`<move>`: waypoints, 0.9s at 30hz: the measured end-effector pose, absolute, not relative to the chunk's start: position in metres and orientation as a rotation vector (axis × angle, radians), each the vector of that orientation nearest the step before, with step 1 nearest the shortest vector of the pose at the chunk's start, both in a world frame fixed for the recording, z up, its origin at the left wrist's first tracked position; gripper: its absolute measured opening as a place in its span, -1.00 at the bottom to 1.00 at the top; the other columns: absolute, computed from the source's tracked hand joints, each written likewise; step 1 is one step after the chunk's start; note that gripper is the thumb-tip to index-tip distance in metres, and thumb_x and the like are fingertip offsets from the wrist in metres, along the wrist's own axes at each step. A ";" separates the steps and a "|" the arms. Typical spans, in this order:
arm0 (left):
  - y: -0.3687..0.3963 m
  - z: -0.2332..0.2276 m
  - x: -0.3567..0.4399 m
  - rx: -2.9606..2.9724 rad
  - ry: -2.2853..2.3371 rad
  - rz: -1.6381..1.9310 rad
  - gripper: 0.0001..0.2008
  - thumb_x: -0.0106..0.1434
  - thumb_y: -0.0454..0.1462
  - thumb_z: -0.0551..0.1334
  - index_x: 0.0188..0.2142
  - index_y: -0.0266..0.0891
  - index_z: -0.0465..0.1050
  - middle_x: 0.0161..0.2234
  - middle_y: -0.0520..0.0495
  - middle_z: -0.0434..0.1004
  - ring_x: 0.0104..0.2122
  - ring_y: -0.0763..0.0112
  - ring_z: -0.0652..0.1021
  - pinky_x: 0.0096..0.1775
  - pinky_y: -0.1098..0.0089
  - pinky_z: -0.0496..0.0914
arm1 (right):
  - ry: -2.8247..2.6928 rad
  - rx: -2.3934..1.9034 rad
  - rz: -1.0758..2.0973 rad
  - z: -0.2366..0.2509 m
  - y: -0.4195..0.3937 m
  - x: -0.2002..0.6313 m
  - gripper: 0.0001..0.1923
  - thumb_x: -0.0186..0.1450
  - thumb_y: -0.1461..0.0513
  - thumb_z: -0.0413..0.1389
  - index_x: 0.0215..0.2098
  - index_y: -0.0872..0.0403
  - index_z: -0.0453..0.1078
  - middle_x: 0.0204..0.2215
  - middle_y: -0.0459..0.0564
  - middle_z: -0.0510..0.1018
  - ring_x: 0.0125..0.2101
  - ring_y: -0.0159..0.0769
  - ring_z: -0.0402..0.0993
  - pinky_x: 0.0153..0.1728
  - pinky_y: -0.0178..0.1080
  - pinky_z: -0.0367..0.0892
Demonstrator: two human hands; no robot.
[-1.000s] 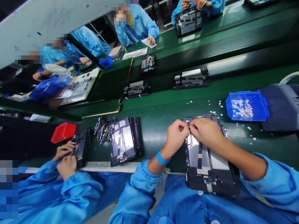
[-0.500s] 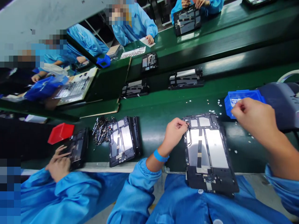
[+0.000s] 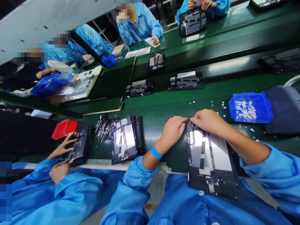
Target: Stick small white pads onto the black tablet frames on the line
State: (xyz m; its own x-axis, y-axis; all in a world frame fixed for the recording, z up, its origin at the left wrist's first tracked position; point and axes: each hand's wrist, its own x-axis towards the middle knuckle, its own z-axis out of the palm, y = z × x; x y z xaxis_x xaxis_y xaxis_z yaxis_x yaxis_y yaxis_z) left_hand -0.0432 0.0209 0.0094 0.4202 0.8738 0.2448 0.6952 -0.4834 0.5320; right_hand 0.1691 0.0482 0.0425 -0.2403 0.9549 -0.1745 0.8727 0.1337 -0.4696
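An opened tablet (image 3: 219, 153), its silvery battery plates and dark cables showing, leans over the table's front edge against my blue smock. At its top left corner, the fingers of my left hand (image 3: 173, 128) are closed together, touching a small dark part there; what they pinch is too small to make out. My right hand (image 3: 208, 121) reaches across the tablet's top edge, its fingers pinched at the same corner. Whatever sits between those fingertips is hidden. Right of the tablet stands a blue bin (image 3: 267, 114) holding many tiny white pieces (image 3: 246, 110).
Loose white bits lie beside the bin, next to a dark machine (image 3: 284, 109). To the left are stacked opened tablets (image 3: 125, 140), a pile of small parts (image 3: 104, 128), a red bin (image 3: 64, 128) and a co-worker's hands (image 3: 59, 170). More tablets (image 3: 186, 80) lie beyond.
My right hand has moved left from the blue bin to the tablet's top left corner. My left hand stays at that corner. The neighbouring co-worker's hands have spread apart on their tablet.
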 end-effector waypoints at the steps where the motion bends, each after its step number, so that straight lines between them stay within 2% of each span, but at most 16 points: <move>1: 0.021 0.007 -0.044 2.374 1.321 0.677 -0.69 0.41 -0.39 0.20 0.09 -0.18 0.57 -0.01 -0.17 0.65 0.02 0.18 0.60 0.11 0.13 0.48 | -2.256 -1.843 0.732 0.040 0.052 0.166 -0.66 0.35 0.14 0.11 -0.55 0.01 0.53 -0.50 0.01 0.64 -0.47 -0.22 0.51 -0.46 -0.22 0.11; 4: 0.019 0.000 -0.043 2.438 1.286 0.633 -0.65 0.45 -0.38 0.15 0.15 -0.19 0.54 0.02 -0.18 0.65 0.04 0.18 0.60 0.10 0.13 0.48 | -2.294 -1.901 0.715 0.035 0.056 0.162 -0.70 0.30 0.18 0.11 -0.56 0.01 0.53 -0.53 0.01 0.62 -0.49 -0.23 0.50 -0.49 -0.23 0.10; 8: 0.019 -0.004 -0.043 2.516 1.252 0.579 -0.63 0.48 -0.38 0.11 0.20 -0.23 0.50 0.06 -0.21 0.63 0.03 0.18 0.60 0.09 0.15 0.46 | -2.330 -1.950 0.674 0.033 0.055 0.161 -0.68 0.31 0.13 0.09 -0.52 0.01 0.57 -0.50 0.06 0.64 -0.45 -0.16 0.54 -0.49 -0.21 0.11; 13: 0.022 -0.004 -0.042 2.585 1.227 0.470 -0.61 0.50 -0.38 0.07 0.22 -0.19 0.48 0.08 -0.18 0.61 0.02 0.19 0.57 0.07 0.18 0.43 | -2.373 -1.974 0.670 0.032 0.061 0.160 -0.70 0.31 0.12 0.11 -0.51 0.00 0.58 -0.49 0.07 0.64 -0.43 -0.12 0.56 -0.46 -0.20 0.16; 18: 0.018 0.007 -0.039 2.791 1.257 0.247 -0.63 0.53 -0.33 0.06 0.24 -0.23 0.44 0.01 -0.23 0.60 -0.11 0.15 0.53 -0.12 0.19 0.37 | -2.446 -1.904 0.596 0.031 0.058 0.167 -0.65 0.36 0.08 0.09 -0.49 0.01 0.56 -0.48 0.08 0.63 -0.42 -0.14 0.54 -0.41 -0.20 0.19; 22: 0.018 0.024 -0.035 2.943 1.140 0.120 -0.62 0.51 -0.38 0.05 0.24 -0.32 0.41 -0.09 -0.25 0.57 -0.17 0.11 0.49 -0.22 0.18 0.29 | -2.281 -1.729 0.493 0.018 0.035 0.182 -0.74 0.43 0.19 0.05 -0.20 0.07 0.60 -0.32 0.06 0.66 -0.30 -0.15 0.55 -0.26 -0.19 0.31; 25: 0.025 0.033 -0.037 2.991 1.036 0.047 -0.64 0.53 -0.37 0.03 0.21 -0.35 0.43 -0.09 -0.24 0.57 -0.15 0.12 0.49 -0.22 0.18 0.28 | -2.271 -1.477 0.349 0.001 0.017 0.191 -0.67 0.49 0.26 -0.01 0.03 0.12 0.58 -0.16 0.13 0.64 -0.14 -0.12 0.53 -0.06 -0.17 0.36; 27: 0.031 0.035 -0.042 2.977 1.036 -0.001 -0.64 0.55 -0.33 0.03 0.23 -0.30 0.44 -0.04 -0.21 0.58 -0.14 0.15 0.49 -0.20 0.20 0.29 | -2.335 -1.380 0.244 -0.008 0.009 0.193 -0.61 0.50 0.29 -0.04 0.13 0.14 0.55 -0.12 0.16 0.61 -0.12 -0.09 0.49 -0.03 -0.14 0.36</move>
State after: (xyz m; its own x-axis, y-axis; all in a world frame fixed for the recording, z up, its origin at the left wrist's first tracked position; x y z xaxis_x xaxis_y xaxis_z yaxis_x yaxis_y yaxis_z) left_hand -0.0415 0.0306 0.0349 0.7839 0.6208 0.0031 0.6208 -0.7839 -0.0099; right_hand 0.1934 0.0088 -0.0083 -0.4222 0.8679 0.2619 0.7950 0.4933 -0.3531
